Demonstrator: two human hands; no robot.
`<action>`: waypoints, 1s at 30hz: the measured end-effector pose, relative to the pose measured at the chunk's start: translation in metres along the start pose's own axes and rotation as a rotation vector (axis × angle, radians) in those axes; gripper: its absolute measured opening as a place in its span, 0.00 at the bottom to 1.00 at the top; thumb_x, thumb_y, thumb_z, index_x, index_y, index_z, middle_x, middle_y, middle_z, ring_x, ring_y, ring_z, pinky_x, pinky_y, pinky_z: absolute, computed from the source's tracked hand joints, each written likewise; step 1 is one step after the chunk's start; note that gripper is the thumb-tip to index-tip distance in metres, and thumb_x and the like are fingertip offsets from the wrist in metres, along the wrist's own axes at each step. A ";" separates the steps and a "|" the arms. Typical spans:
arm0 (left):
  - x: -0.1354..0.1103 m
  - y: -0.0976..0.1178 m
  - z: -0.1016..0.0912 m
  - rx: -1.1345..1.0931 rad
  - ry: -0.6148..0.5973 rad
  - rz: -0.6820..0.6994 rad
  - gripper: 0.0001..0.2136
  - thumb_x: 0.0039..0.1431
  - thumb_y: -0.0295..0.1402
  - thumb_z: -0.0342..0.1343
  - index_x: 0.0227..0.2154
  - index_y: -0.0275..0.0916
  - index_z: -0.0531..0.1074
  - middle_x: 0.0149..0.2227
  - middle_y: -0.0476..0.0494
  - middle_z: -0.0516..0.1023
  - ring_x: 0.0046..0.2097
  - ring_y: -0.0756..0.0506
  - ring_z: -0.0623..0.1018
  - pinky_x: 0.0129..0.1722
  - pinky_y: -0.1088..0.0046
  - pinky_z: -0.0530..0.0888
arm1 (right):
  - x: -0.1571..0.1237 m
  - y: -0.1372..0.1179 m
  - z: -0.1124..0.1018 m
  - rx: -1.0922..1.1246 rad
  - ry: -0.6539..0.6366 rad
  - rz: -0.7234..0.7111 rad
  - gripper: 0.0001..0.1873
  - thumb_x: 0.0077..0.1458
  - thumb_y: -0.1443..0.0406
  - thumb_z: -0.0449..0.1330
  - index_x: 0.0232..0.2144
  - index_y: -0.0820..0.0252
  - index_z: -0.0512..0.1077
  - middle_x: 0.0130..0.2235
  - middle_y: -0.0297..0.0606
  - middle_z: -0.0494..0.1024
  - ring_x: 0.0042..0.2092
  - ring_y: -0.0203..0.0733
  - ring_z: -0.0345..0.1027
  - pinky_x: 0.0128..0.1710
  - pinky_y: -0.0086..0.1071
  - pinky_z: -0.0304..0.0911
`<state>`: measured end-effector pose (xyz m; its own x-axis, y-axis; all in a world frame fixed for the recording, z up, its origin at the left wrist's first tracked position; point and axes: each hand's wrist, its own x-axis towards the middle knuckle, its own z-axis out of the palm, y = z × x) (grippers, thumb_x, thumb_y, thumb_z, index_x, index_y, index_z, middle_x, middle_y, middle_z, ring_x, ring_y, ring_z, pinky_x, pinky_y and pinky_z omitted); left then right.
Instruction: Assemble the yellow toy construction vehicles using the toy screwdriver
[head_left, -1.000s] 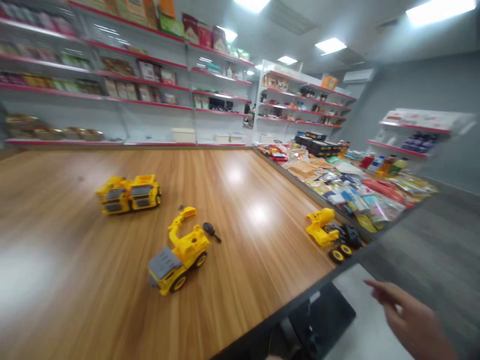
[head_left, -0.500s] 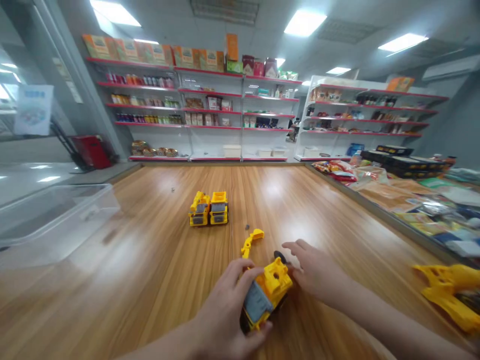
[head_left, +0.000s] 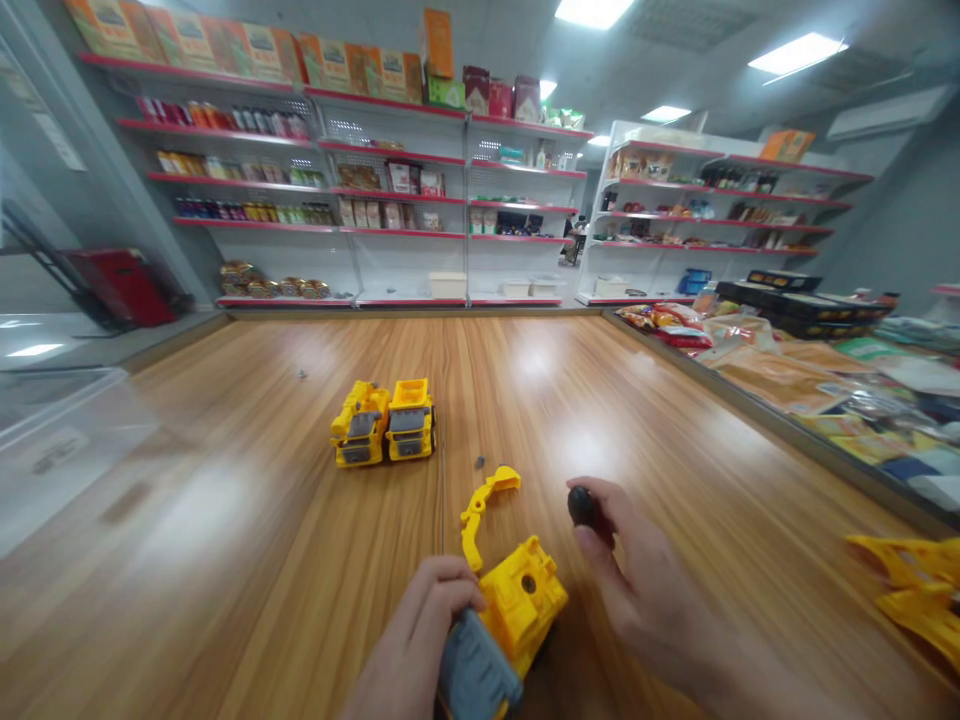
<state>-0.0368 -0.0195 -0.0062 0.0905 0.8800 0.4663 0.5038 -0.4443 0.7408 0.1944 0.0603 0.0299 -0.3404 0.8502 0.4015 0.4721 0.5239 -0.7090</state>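
Observation:
My left hand (head_left: pixel 424 635) is closed round the grey front of a yellow toy truck (head_left: pixel 525 600) at the bottom middle. A round dark hole shows in the truck's yellow top. Just beyond it lies a yellow toy excavator arm (head_left: pixel 472 515), bent, with a bucket at its far end. To the right, my right hand (head_left: pixel 637 570) pinches a small black rounded piece (head_left: pixel 581 506) between thumb and fingers, apart from the truck. Most of that piece is hidden in the hand, so its kind is unclear.
Two yellow toy trucks (head_left: pixel 386 425) stand side by side farther back on the wooden table (head_left: pixel 262 480). Near the arm lies a tiny grey bit (head_left: pixel 480 462). Another yellow toy (head_left: pixel 911 590) is at the right edge, a clear plastic bin (head_left: pixel 67 440) at the left.
My right hand has taken up the black piece from beside the truck and drawn slightly away. The left hand and truck sit lower and farther left as the view shifts.

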 end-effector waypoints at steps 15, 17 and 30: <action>-0.012 -0.002 0.007 -0.011 -0.001 0.129 0.32 0.48 0.34 0.61 0.59 0.42 0.61 0.50 0.34 0.70 0.50 0.37 0.75 0.47 0.63 0.76 | -0.014 -0.002 0.038 0.161 -0.034 0.036 0.11 0.67 0.64 0.46 0.51 0.55 0.60 0.39 0.39 0.71 0.38 0.43 0.67 0.40 0.38 0.64; -0.009 0.001 0.005 0.000 0.009 0.151 0.32 0.48 0.31 0.60 0.59 0.42 0.60 0.48 0.36 0.71 0.48 0.40 0.76 0.45 0.66 0.77 | -0.013 -0.001 0.039 0.190 -0.021 0.044 0.12 0.67 0.64 0.46 0.51 0.55 0.60 0.40 0.39 0.70 0.39 0.42 0.66 0.41 0.37 0.64; -0.001 0.007 -0.006 0.073 -0.088 0.218 0.32 0.44 0.32 0.66 0.54 0.43 0.62 0.45 0.40 0.74 0.45 0.41 0.78 0.44 0.65 0.78 | -0.013 0.001 0.040 0.254 -0.042 0.043 0.12 0.68 0.64 0.42 0.51 0.54 0.58 0.39 0.37 0.69 0.38 0.40 0.65 0.40 0.37 0.63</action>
<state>-0.0383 -0.0247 0.0014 0.2770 0.7774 0.5648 0.5248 -0.6148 0.5888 0.1668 0.0474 0.0005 -0.3608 0.8655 0.3474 0.2689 0.4533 -0.8498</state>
